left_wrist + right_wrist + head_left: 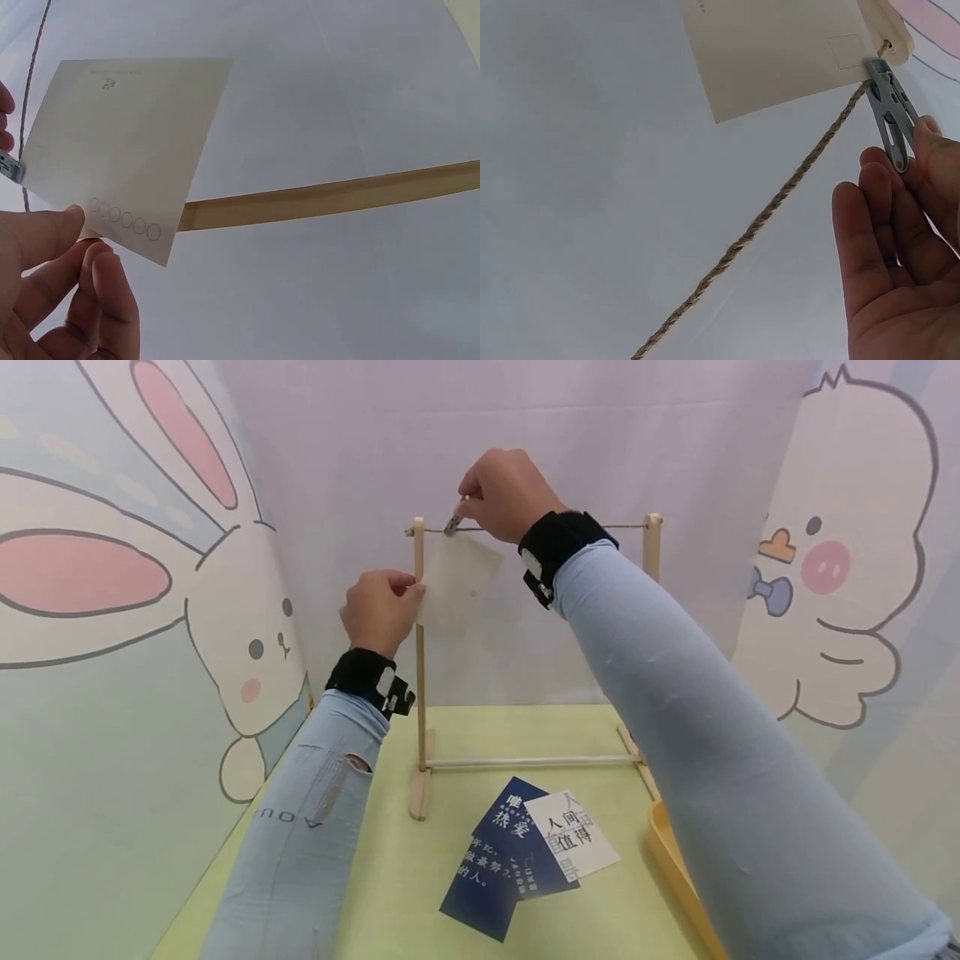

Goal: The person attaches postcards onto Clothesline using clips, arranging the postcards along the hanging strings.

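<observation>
A cream postcard [461, 578] hangs tilted at the left end of a twine line [742, 240] strung across a wooden frame [420, 677]. My left hand [381, 612] pinches the card's left edge between thumb and fingers, beside the left post. Up at the line, my right hand [512, 493] holds a grey clothespin [889, 112] by its handles. In the right wrist view the clothespin's tip sits at the card's corner and the twine. Small printed circles [124, 219] run along the card near my left thumb.
Dark blue cards [480, 885] and a white card [573, 835] with printed characters overlap on the pale green table [375, 877]. A yellow tray [675, 868] stands at the right, partly behind my right arm. Walls with cartoon animals enclose both sides.
</observation>
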Demonstrator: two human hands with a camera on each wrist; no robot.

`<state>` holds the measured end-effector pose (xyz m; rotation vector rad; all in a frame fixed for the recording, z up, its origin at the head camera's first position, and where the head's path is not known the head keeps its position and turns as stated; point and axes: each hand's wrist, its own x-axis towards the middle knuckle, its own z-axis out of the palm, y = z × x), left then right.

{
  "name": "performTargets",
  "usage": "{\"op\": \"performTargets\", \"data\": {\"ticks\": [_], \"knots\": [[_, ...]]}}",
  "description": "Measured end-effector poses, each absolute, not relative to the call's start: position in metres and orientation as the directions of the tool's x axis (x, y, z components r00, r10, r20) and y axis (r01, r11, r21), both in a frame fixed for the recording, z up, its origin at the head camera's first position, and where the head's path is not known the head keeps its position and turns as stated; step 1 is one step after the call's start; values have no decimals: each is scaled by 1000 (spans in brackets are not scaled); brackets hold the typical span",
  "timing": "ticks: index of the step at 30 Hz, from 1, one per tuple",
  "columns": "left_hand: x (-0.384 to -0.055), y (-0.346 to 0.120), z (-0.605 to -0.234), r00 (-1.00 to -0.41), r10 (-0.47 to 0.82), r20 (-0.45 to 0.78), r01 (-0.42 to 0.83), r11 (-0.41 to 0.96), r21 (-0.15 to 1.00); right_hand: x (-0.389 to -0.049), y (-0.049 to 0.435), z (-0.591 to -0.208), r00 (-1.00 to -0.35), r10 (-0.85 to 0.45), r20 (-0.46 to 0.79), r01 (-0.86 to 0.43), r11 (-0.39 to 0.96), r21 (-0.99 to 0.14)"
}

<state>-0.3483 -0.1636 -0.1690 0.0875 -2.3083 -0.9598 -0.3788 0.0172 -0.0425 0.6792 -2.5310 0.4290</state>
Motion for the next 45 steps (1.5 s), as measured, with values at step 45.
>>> {"op": "performTargets", "data": {"ticks": [45], "knots": [[-344, -151, -170, -764, -231, 602, 264, 739, 620, -378, 55, -70, -768, -365, 527, -527, 827, -195]]}}
